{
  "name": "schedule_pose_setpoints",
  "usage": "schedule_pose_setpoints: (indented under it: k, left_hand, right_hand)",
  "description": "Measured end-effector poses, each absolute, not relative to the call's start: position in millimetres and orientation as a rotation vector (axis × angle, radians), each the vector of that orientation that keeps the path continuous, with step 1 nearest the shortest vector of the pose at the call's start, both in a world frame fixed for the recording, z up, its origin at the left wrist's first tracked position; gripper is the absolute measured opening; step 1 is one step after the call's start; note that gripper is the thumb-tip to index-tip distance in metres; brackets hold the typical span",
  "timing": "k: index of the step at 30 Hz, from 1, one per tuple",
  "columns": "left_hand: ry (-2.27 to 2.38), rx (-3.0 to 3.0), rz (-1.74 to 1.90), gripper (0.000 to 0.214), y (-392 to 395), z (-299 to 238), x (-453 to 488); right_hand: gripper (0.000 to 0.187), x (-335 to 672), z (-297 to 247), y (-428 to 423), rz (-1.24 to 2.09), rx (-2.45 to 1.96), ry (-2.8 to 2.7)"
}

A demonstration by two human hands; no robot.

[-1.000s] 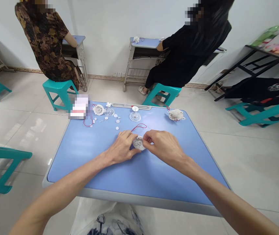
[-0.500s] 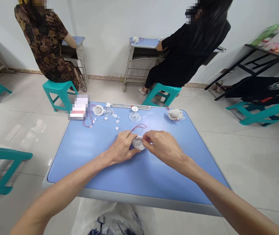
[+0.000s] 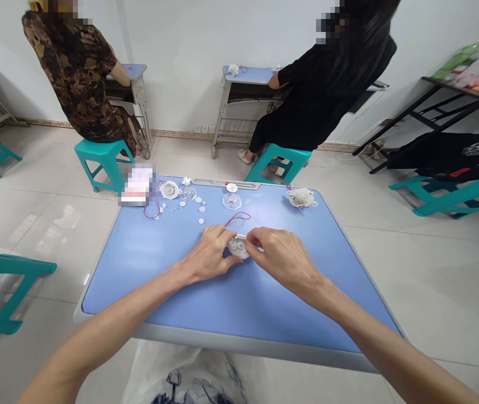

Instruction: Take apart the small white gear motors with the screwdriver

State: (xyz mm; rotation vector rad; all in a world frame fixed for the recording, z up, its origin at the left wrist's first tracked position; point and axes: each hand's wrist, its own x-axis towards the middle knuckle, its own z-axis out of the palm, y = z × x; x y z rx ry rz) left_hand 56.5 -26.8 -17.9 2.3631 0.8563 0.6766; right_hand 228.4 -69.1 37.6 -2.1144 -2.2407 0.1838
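In the middle of the blue desk [image 3: 159, 303], a white round gear base [image 3: 236, 248] lies between my hands, small round parts showing on its face. My left hand [image 3: 211, 251] grips its left side, thumb at the lower edge and fingers at the upper one. Over the right part of it, my right hand [image 3: 280, 251] is closed in a pinch; whatever is in its fingertips is hidden. A loop of red cord [image 3: 243, 214] lies just beyond the base.
Along the far side stand a white gear assembly [image 3: 169, 190], a clear plastic cover [image 3: 231, 200] and a white flower-shaped assembly [image 3: 302, 197]. Several small white discs [image 3: 202, 209] lie at left. Two people sit at desks ahead, on green stools [image 3: 101, 160].
My right hand has shifted very slightly at the upper right of the base, still pinched. My left hand keeps its grip.
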Motion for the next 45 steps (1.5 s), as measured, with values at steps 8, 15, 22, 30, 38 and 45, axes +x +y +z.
schedule_pose_setpoints:
  k: [8,15,22,30,38,45]
  left_hand:
    - [0.859,2.356,0.687,0.033,-26.8,-18.2,57.9]
    - [0.871,2.343,0.677,0.034,-27.3,-17.3,58.3]
    - [0.858,2.339,0.698,0.034,-26.9,-19.8,58.5]
    - [0.854,2.321,0.713,0.034,-27.0,-21.0,59.1]
    - [0.849,2.319,0.709,0.035,-27.6,-20.7,58.2]
    - [0.859,2.329,0.701,0.033,-27.2,-20.5,58.1]
  right_hand:
    - [0.024,224.4,38.4,-72.8,0.145,-2.178,-2.241]
    - [0.022,223.6,38.4,-71.0,0.143,-2.184,-2.236]
    - [0.021,225.3,36.3,-71.6,0.151,-2.143,-2.232]
    - [0.017,230.0,29.8,-72.3,0.151,-2.052,-2.200]
    - [0.020,232.5,31.3,-70.1,0.195,-2.027,-2.200]
    - [0.022,230.4,30.7,-72.7,0.100,-2.033,-2.211]
